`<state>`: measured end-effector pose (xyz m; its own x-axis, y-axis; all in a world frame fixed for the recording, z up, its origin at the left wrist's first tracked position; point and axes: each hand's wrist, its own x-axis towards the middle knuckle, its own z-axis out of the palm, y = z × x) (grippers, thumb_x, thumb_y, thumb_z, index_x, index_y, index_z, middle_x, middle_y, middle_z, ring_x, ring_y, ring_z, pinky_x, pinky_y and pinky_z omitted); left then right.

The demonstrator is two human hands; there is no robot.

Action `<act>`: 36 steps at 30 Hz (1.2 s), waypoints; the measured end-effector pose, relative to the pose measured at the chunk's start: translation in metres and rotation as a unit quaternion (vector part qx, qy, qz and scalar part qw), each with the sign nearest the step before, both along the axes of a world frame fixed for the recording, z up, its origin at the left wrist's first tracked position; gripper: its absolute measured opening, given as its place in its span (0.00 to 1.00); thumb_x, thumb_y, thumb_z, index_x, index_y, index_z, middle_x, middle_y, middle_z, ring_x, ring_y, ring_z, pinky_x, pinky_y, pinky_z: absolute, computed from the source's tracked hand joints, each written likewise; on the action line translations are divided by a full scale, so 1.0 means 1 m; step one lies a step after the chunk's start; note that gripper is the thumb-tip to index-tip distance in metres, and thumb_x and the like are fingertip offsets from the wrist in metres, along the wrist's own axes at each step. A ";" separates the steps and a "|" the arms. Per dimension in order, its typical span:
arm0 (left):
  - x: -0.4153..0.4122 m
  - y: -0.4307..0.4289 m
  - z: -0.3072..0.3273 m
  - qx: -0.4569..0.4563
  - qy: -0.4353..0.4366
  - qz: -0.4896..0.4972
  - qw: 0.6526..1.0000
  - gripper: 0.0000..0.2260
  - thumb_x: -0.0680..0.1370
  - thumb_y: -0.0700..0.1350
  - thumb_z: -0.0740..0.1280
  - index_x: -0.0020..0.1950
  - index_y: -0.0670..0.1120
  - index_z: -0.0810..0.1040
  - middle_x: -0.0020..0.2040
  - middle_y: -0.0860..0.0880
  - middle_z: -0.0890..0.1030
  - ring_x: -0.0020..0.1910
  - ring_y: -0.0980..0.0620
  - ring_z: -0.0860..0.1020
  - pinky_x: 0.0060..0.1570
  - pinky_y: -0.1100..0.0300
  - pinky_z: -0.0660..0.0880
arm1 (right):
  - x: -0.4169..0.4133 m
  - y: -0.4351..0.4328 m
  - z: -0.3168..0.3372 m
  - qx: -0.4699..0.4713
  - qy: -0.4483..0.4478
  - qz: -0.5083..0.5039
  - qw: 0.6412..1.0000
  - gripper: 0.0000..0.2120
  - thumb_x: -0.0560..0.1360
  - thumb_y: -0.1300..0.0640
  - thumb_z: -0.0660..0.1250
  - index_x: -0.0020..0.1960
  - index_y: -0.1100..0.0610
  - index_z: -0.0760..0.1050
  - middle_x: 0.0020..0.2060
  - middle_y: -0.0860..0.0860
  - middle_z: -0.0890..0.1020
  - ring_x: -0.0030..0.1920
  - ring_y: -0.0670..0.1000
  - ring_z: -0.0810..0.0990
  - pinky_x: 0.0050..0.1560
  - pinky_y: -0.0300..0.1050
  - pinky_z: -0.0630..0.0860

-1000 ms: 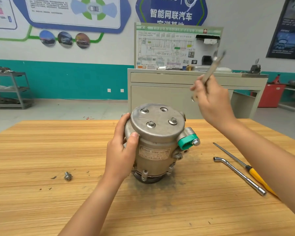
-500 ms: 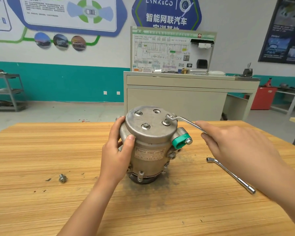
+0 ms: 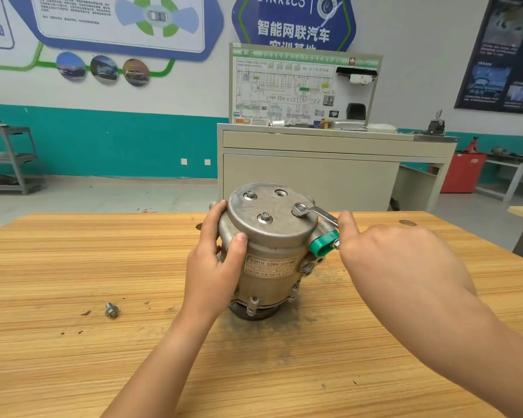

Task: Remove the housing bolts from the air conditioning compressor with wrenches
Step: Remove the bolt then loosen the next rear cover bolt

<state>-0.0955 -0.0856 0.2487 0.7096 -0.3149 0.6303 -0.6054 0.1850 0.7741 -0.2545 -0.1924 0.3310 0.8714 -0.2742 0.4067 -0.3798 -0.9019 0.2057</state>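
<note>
A grey metal compressor point(image 3: 269, 257) stands upright on the wooden table point(image 3: 103, 357). Its round top cover carries three bolts and one empty hole. My left hand point(image 3: 216, 263) grips the housing's left side, thumb on the front. A flat wrench point(image 3: 314, 212) sits with its ring end on the right-hand bolt point(image 3: 299, 208). My right hand point(image 3: 396, 260) holds the wrench's handle, which is mostly hidden under the hand. A green cap point(image 3: 323, 242) sticks out on the compressor's right. One loose bolt point(image 3: 111, 309) lies on the table to the left.
A beige cabinet point(image 3: 329, 173) with a wiring display board stands behind the table. A grey shelf rack point(image 3: 12, 158) is at the far left and a red bin point(image 3: 462, 171) at the right. My right forearm covers the tabletop to the compressor's right.
My right hand came down from mid-air, set the wrench on the right-hand bolt, and has slid closer to the compressor. My left hand stays on the housing.
</note>
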 end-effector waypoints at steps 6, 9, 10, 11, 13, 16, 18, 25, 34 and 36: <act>0.002 0.000 0.001 -0.026 0.014 -0.013 0.999 0.18 0.72 0.50 0.59 0.61 0.65 0.65 0.56 0.71 0.69 0.52 0.80 0.69 0.43 0.82 0.66 | -0.016 0.001 -0.003 -0.170 -0.022 -0.098 0.980 0.28 0.62 0.71 0.62 0.62 0.65 0.72 0.22 0.56 0.66 0.17 0.50 0.63 0.26 0.32 0.44; 0.006 0.000 0.003 -0.036 0.021 -0.023 0.999 0.19 0.72 0.49 0.58 0.62 0.61 0.65 0.57 0.69 0.69 0.52 0.81 0.68 0.44 0.83 0.65 | -0.008 -0.047 -0.015 -0.188 -0.195 -0.029 0.962 0.07 0.69 0.60 0.65 0.40 0.59 0.81 0.20 0.53 0.72 0.19 0.54 0.71 0.25 0.39 0.60; 0.007 -0.001 0.003 -0.037 0.024 -0.028 0.999 0.19 0.72 0.49 0.58 0.62 0.61 0.66 0.57 0.69 0.69 0.52 0.81 0.68 0.44 0.83 0.65 | -0.002 -0.061 -0.017 -0.192 -0.207 -0.025 0.959 0.10 0.73 0.58 0.61 0.39 0.59 0.81 0.23 0.53 0.75 0.23 0.55 0.74 0.30 0.43 0.67; 0.007 -0.001 0.004 -0.038 0.028 -0.034 0.998 0.19 0.72 0.49 0.58 0.62 0.61 0.66 0.57 0.69 0.70 0.53 0.81 0.68 0.44 0.83 0.65 | 0.007 -0.073 -0.018 -0.186 -0.222 -0.021 0.957 0.11 0.74 0.57 0.60 0.43 0.59 0.81 0.27 0.54 0.78 0.29 0.55 0.77 0.38 0.48 0.72; 0.008 -0.001 0.004 -0.040 0.033 -0.044 0.998 0.19 0.72 0.49 0.59 0.61 0.62 0.67 0.57 0.69 0.71 0.53 0.79 0.69 0.44 0.82 0.66 | 0.030 -0.094 -0.015 -0.174 -0.233 -0.009 0.957 0.13 0.75 0.56 0.62 0.55 0.59 0.79 0.42 0.57 0.83 0.45 0.57 0.81 0.54 0.62 0.69; 0.007 -0.003 0.004 -0.037 0.029 -0.043 0.998 0.19 0.71 0.49 0.60 0.62 0.61 0.67 0.58 0.68 0.71 0.54 0.78 0.70 0.45 0.81 0.66 | 0.071 -0.106 0.004 -0.118 -0.164 0.021 0.979 0.17 0.78 0.55 0.60 0.67 0.56 0.71 0.63 0.55 0.74 0.66 0.54 0.69 0.65 0.66 0.53; 0.007 -0.004 0.005 -0.029 0.023 -0.041 0.998 0.19 0.72 0.49 0.60 0.62 0.62 0.67 0.58 0.68 0.71 0.54 0.78 0.70 0.46 0.81 0.67 | 0.097 -0.108 0.020 -0.095 -0.110 0.069 0.987 0.19 0.80 0.54 0.55 0.70 0.53 0.66 0.69 0.51 0.68 0.71 0.50 0.60 0.67 0.60 0.51; 0.009 0.000 0.003 -0.020 0.017 -0.037 0.999 0.19 0.72 0.49 0.59 0.63 0.60 0.67 0.59 0.68 0.71 0.56 0.76 0.70 0.47 0.80 0.67 | 0.110 -0.099 0.033 -0.173 -0.170 0.161 0.957 0.11 0.76 0.61 0.61 0.55 0.65 0.77 0.57 0.60 0.78 0.60 0.60 0.75 0.59 0.58 0.66; 0.010 0.004 0.000 -0.033 0.022 -0.024 0.999 0.20 0.72 0.48 0.58 0.65 0.57 0.67 0.56 0.70 0.71 0.54 0.78 0.69 0.45 0.82 0.65 | 0.059 -0.093 0.005 0.099 -0.284 0.085 0.950 0.15 0.81 0.55 0.53 0.62 0.61 0.69 0.29 0.50 0.72 0.33 0.58 0.73 0.33 0.47 0.63; 0.008 0.003 0.001 -0.034 0.021 -0.025 0.999 0.20 0.72 0.48 0.58 0.64 0.57 0.67 0.57 0.69 0.71 0.54 0.79 0.69 0.45 0.82 0.65 | 0.044 -0.086 0.004 0.067 -0.253 0.073 0.962 0.17 0.80 0.54 0.52 0.67 0.57 0.65 0.26 0.48 0.67 0.30 0.55 0.69 0.32 0.46 0.62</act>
